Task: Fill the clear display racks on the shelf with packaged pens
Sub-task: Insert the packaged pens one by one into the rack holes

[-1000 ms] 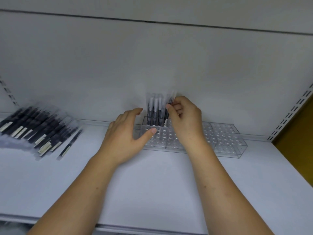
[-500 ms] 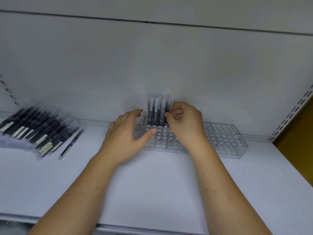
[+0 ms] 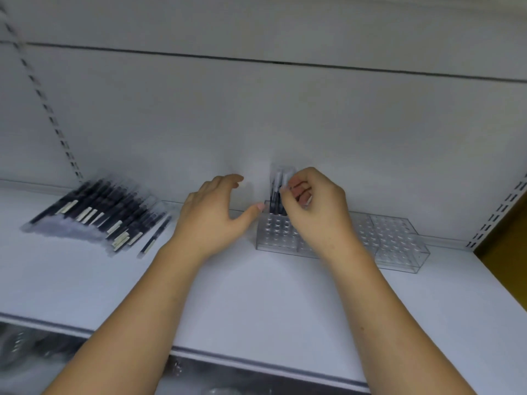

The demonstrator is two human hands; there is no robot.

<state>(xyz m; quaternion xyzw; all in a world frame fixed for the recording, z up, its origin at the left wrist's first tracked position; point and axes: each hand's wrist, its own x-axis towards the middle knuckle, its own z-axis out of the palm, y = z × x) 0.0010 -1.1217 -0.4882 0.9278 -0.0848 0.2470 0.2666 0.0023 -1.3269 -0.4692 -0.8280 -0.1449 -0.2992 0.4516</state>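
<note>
Shelf (image 3: pixel 256 303): white, flat, backed by a white panel with slotted uprights at either side. Display racks (image 3: pixel 396 240): clear plastic blocks set end to end along the back of the shelf, right of centre, tops dotted with rows of round holes; most holes show empty. Pile of packaged pens (image 3: pixel 97 215): loose heap lying flat on the shelf, well left of the racks, dark barrels in clear sleeves with pale labels, long axes running diagonally from near left to far right. Left hand (image 3: pixel 214 220): resting just left of the racks, fingers spread wide, holding nothing, thumb tip reaching toward the rack's left end. Right hand (image 3: pixel 316 215): over the left rack, fingers curled narrow and pinched on the tops of the standing pens. Standing pens (image 3: pixel 278 192): a small cluster at the rack's back left corner, upright, long axes vertical, lower ends in the holes, clear sleeve tops uppermost; detail blurred.
</note>
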